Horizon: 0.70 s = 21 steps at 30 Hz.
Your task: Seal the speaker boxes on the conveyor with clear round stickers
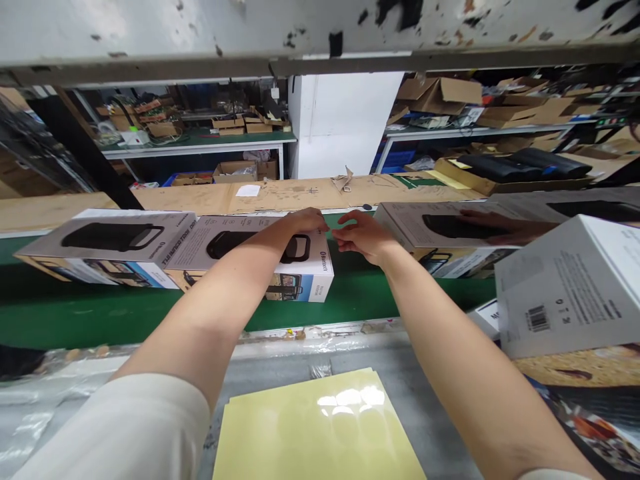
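Observation:
My left hand (307,219) is at the far right corner of a white printed speaker box (260,253), its fingers bent and pressed together at the edge. Whatever they may pinch is too small to make out. Just right of that box's end is my right hand (364,239), fingers curved and apart, with nothing visible in them. The box lies flat on a green belt (370,300), my left forearm crossing over its picture. Close to me is a yellow sheet (315,433) with shiny round clear stickers on the grey worktop.
Another speaker box (110,240) adjoins on the left. To the right, another person's hand (483,227) touches a box (400,223) on the belt. A large white carton (565,300) stands at near right. A scuffed metal beam (250,33) crosses overhead.

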{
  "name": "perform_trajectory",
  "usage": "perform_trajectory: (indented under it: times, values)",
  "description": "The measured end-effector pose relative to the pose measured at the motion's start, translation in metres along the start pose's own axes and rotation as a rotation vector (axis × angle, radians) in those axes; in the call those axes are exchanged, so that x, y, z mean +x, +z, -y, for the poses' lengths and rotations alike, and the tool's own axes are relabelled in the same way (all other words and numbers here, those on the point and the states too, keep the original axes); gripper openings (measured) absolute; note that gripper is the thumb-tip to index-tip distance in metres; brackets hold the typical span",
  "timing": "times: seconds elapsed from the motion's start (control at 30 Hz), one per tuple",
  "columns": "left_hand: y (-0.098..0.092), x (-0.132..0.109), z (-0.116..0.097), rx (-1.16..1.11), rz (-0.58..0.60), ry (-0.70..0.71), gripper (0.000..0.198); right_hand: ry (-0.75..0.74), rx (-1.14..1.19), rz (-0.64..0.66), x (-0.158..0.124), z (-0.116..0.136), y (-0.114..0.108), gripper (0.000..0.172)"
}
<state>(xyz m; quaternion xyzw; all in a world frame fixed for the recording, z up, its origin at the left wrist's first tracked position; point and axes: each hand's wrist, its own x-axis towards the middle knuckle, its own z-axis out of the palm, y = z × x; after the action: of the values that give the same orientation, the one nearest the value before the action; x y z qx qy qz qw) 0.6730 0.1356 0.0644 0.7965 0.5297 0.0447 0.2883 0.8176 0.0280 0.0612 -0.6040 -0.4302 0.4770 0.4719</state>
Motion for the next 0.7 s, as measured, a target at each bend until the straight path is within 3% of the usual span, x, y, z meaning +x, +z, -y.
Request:
perform_trajectory:
  times: [0.33,0.7]
  values:
    - [-0.006,-0.005,0.002,0.003,0.037,-0.013,0.047,0.071,-0.008,0.087,0.018,-0.008,0.020,0.049]
    - [-0.008,-0.008,0.012,-0.011,0.029,0.001,0.040,0.153,0.042,0.142,0.012,-0.015,0.027,0.043]
